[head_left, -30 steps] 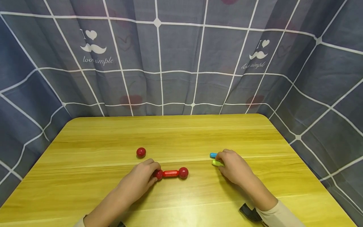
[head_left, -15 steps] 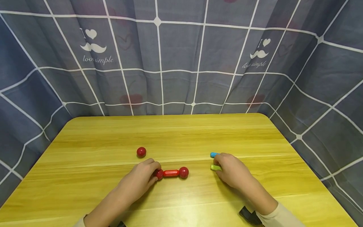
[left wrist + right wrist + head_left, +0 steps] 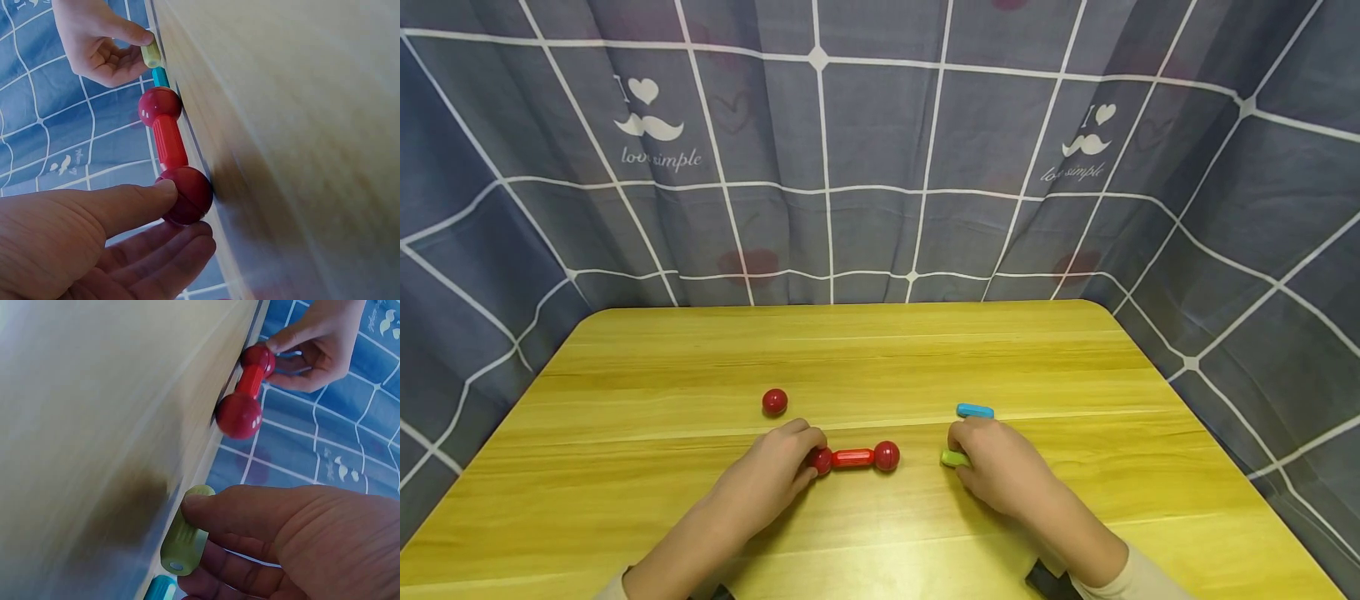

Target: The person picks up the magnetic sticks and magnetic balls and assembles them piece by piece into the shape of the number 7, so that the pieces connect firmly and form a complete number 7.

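Observation:
In the head view my left hand (image 3: 775, 468) grips the left one of two dark red balls joined by a short red rod (image 3: 853, 458). The left wrist view shows the thumb on top of that gripped ball (image 3: 189, 197) and curled fingers under it. At the rod's free end sits the other ball (image 3: 887, 456). To the right, my right hand (image 3: 1003, 467) pinches a short yellow-green rod (image 3: 185, 540) between thumb and fingers, with a small silvery disc showing on its end. That rod points left toward the joined red pieces, with a gap between them.
A blue rod (image 3: 975, 411) lies on the table just beyond my right hand. One loose dark red ball (image 3: 775, 402) lies beyond my left hand. The wood-grain table (image 3: 865, 350) ends at a grey-blue checked curtain (image 3: 872, 233).
My right hand has drawn the yellow-green rod away from the blue one, toward me and to the left. The blue rod now shows fully. My left hand holds still.

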{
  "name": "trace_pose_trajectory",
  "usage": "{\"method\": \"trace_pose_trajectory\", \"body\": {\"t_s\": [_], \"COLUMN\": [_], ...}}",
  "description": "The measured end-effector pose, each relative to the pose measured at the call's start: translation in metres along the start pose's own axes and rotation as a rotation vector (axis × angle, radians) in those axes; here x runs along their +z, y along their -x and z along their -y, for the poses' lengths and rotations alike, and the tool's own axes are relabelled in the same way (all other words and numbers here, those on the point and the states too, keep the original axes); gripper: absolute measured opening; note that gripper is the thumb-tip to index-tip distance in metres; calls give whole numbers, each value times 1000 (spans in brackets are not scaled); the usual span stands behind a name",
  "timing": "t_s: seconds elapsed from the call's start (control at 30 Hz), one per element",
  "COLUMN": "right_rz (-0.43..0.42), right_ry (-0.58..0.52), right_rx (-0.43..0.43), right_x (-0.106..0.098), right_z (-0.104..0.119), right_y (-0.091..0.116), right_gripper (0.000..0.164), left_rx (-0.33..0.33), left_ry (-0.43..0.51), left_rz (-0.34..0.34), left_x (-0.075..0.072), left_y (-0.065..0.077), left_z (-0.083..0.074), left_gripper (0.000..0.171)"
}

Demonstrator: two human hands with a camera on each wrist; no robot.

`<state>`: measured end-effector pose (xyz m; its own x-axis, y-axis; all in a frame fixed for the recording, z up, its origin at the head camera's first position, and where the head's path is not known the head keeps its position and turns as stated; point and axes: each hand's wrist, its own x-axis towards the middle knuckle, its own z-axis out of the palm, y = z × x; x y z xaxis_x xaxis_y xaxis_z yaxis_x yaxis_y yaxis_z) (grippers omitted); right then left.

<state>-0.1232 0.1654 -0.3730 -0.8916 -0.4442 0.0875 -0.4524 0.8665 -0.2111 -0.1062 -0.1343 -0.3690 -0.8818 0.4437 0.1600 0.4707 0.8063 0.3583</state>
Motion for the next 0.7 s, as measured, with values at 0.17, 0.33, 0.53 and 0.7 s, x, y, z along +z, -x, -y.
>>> {"method": "trace_pose_trajectory", "body": {"t_s": [0.17, 0.33, 0.53, 0.7], "right_rz": [4, -2, 9, 25], "right_ry": [-1, 4, 10, 0], "right_rx": [-58, -105, -142, -155], "right_x": [0, 2, 6, 7], "right_z": [9, 17, 26, 33], "right_y": [1, 0, -2, -3], "right_gripper": [22, 22, 21, 21], "left_rx": [-3, 8, 9, 6], "left_ry": [7, 1, 3, 4], "left_rz": [5, -3, -6, -4], "left_x": [0, 1, 0, -1], "left_y": [0, 0, 0, 1], "left_z": [0, 0, 0, -1], "left_gripper": [21, 21, 20, 20]}}
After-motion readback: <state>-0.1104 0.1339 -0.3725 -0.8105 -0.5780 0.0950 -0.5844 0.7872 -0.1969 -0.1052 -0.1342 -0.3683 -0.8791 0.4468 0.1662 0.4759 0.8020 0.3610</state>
